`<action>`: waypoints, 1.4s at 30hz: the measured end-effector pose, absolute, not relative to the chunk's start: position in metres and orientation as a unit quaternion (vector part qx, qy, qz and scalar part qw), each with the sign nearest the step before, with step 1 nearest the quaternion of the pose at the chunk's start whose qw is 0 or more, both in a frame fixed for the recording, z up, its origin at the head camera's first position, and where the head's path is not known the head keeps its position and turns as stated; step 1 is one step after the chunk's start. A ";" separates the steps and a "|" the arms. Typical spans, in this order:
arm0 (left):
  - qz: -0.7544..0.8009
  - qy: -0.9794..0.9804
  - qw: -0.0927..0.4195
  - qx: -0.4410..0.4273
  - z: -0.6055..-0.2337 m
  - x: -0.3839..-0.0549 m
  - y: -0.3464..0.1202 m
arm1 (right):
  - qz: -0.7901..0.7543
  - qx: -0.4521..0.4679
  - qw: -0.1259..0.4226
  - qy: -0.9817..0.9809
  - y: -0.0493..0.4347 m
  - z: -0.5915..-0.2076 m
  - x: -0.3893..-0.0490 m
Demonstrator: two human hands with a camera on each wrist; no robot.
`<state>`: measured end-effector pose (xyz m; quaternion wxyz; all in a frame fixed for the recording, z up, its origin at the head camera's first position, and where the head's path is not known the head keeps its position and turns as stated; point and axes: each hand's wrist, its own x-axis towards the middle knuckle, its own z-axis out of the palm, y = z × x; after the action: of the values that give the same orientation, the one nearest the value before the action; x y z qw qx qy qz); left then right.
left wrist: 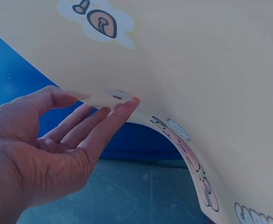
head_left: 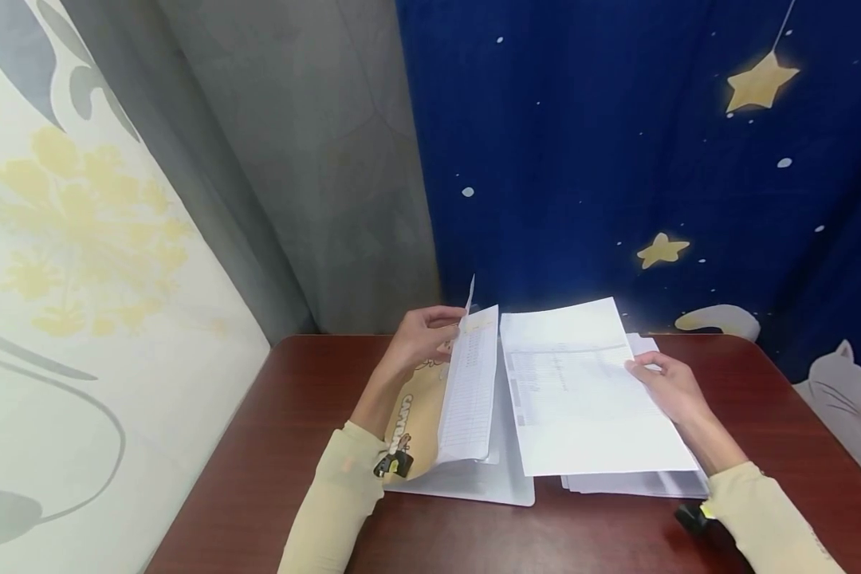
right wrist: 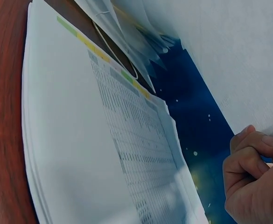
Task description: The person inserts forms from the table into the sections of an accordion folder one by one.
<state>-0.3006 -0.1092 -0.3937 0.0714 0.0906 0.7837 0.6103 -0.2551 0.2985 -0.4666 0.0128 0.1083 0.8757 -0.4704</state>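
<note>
At the edge of the beige cartoon-printed cover of a folder (head_left: pixel 419 414), my left hand (head_left: pixel 425 339) holds the cover raised. In the left wrist view the thumb and fingers of that left hand (left wrist: pixel 66 140) meet the edge of the bent cover (left wrist: pixel 197 70). A printed page (head_left: pixel 469 391) stands up inside the folder. My right hand (head_left: pixel 670 387) pinches the right edge of a white printed sheet (head_left: pixel 588 414), tilted beside the folder. Under it lies a stack of papers (head_left: pixel 638 484), its top sheet (right wrist: pixel 71 116) showing a printed table and a coloured strip in the right wrist view.
The folder and stack lie on a dark red-brown table (head_left: pixel 294 414). A blue star-patterned curtain (head_left: pixel 603 159) and a grey curtain (head_left: pixel 316 159) hang behind it. A white patterned panel (head_left: pixel 100 319) borders the left side.
</note>
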 end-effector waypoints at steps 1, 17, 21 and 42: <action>0.609 0.785 0.071 0.090 -0.394 -0.301 -0.109 | -0.474 0.111 0.012 0.874 0.297 -0.467 -0.256; 0.607 0.787 0.068 0.084 -0.393 -0.302 -0.107 | -0.509 0.150 0.005 0.847 0.273 -0.465 -0.261; 0.606 0.788 0.068 0.084 -0.394 -0.303 -0.107 | -0.514 0.157 0.004 0.843 0.270 -0.467 -0.261; 0.609 0.786 0.069 0.079 -0.394 -0.303 -0.108 | -0.543 0.142 0.002 0.828 0.242 -0.470 -0.250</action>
<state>-0.3030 -0.1078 -0.3942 0.0691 0.0788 0.7861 0.6091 -0.2498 0.2421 -0.4703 0.0020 0.1420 0.8277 -0.5428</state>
